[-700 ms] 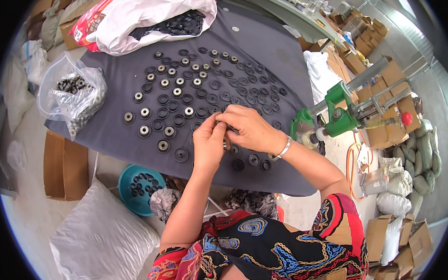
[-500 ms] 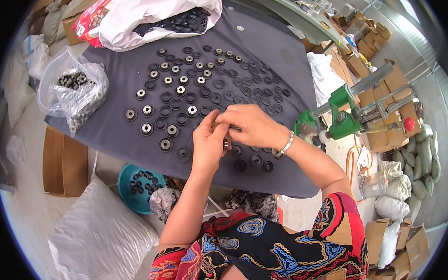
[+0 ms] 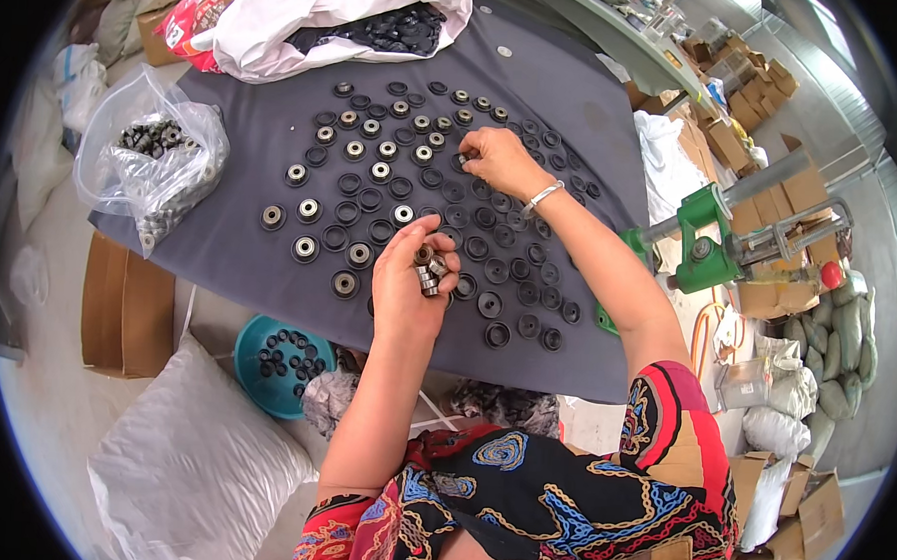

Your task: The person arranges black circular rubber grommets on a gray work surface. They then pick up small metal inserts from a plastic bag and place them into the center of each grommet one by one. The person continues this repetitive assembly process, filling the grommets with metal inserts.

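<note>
My left hand (image 3: 404,283) is cupped palm up over the near part of the cloth, its fingers curled round several small metal bearings (image 3: 430,277). Farther off and to the right, my right hand (image 3: 506,163) reaches down among black plastic rings, fingertips pinched together at one of them. What those fingertips hold is hidden. Spread over the dark cloth are many round black pieces (image 3: 489,304). Toward the left and far side, a number of them have a shiny metal bearing (image 3: 308,210) seated in the middle; those on the right look bare.
A white sack (image 3: 264,34) of black pieces lies at the far edge. On the left sits a clear plastic bag (image 3: 197,184) of bearings. Below the table's near edge is a teal basin (image 3: 251,372) with black pieces. A green metal press (image 3: 703,241) stands at right.
My hands have come apart. The right one has moved away from me to the rings farther up the cloth, while the left has turned palm up, showing the bearings in it.
</note>
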Demonstrator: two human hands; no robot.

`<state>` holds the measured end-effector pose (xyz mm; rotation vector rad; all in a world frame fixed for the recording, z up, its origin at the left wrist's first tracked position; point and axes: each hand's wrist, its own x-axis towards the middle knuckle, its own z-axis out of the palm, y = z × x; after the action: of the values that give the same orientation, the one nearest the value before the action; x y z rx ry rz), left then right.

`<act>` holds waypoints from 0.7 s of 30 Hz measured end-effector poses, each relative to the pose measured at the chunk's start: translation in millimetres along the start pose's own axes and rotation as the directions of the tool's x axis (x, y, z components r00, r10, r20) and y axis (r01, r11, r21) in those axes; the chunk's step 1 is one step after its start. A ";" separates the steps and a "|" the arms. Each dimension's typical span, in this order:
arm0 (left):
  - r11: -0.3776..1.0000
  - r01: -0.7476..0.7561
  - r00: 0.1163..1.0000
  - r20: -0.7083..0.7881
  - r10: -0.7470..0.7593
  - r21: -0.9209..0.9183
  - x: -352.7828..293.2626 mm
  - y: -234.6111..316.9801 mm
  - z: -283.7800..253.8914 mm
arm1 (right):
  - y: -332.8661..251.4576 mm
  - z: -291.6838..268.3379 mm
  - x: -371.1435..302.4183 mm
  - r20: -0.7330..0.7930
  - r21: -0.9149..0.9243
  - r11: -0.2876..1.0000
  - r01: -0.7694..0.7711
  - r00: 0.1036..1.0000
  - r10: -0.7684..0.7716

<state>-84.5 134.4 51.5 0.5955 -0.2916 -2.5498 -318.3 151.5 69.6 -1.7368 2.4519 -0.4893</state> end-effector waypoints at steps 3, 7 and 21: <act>1.000 -0.003 1.000 0.006 0.003 -0.006 -0.4 2.5 -1.2 | -1.3 0.0 4.3 0.052 0.020 0.999 -0.049 0.997 0.048; 1.000 -0.005 1.000 0.018 0.005 -0.007 -1.1 2.9 -2.5 | 1.9 -1.0 12.6 0.111 0.072 0.992 -0.102 0.989 0.094; 1.000 -0.021 0.999 -0.041 0.022 0.015 -1.9 5.1 -0.2 | -80.2 -38.6 -54.2 -0.010 0.121 0.945 0.303 0.953 -0.304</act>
<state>-80.7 131.0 53.6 0.6462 -0.3002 -2.5136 -237.4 185.9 125.4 -2.0668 2.1045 -0.6423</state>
